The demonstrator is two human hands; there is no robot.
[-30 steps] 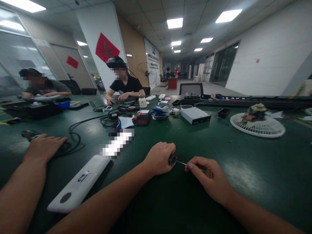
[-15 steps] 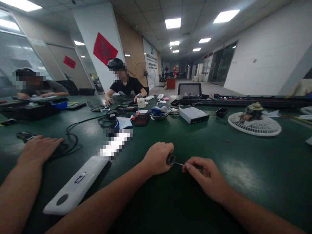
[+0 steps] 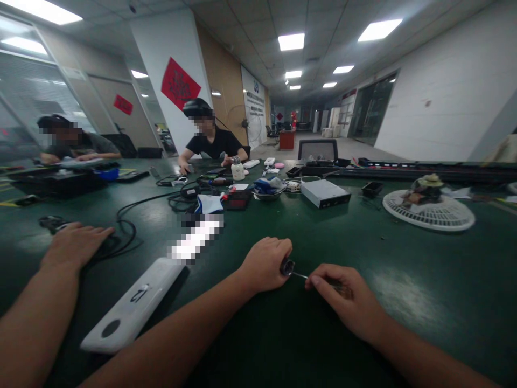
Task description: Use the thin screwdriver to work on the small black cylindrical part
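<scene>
While a hand (image 3: 76, 245) at far left, seemingly a neighbour's, lay flat on the green counter (image 3: 428, 318) beside a black cable (image 3: 133, 233), the person's left hand (image 3: 264, 264) was closed around the dark round end (image 3: 287, 267) of a thin metal rod (image 3: 299, 275), and the right hand (image 3: 343, 302) pinched its far end between thumb and fingers; keeping the shaft straight between them looked wisest, and the grip matched the earlier frame, only the view shifting slightly
</scene>
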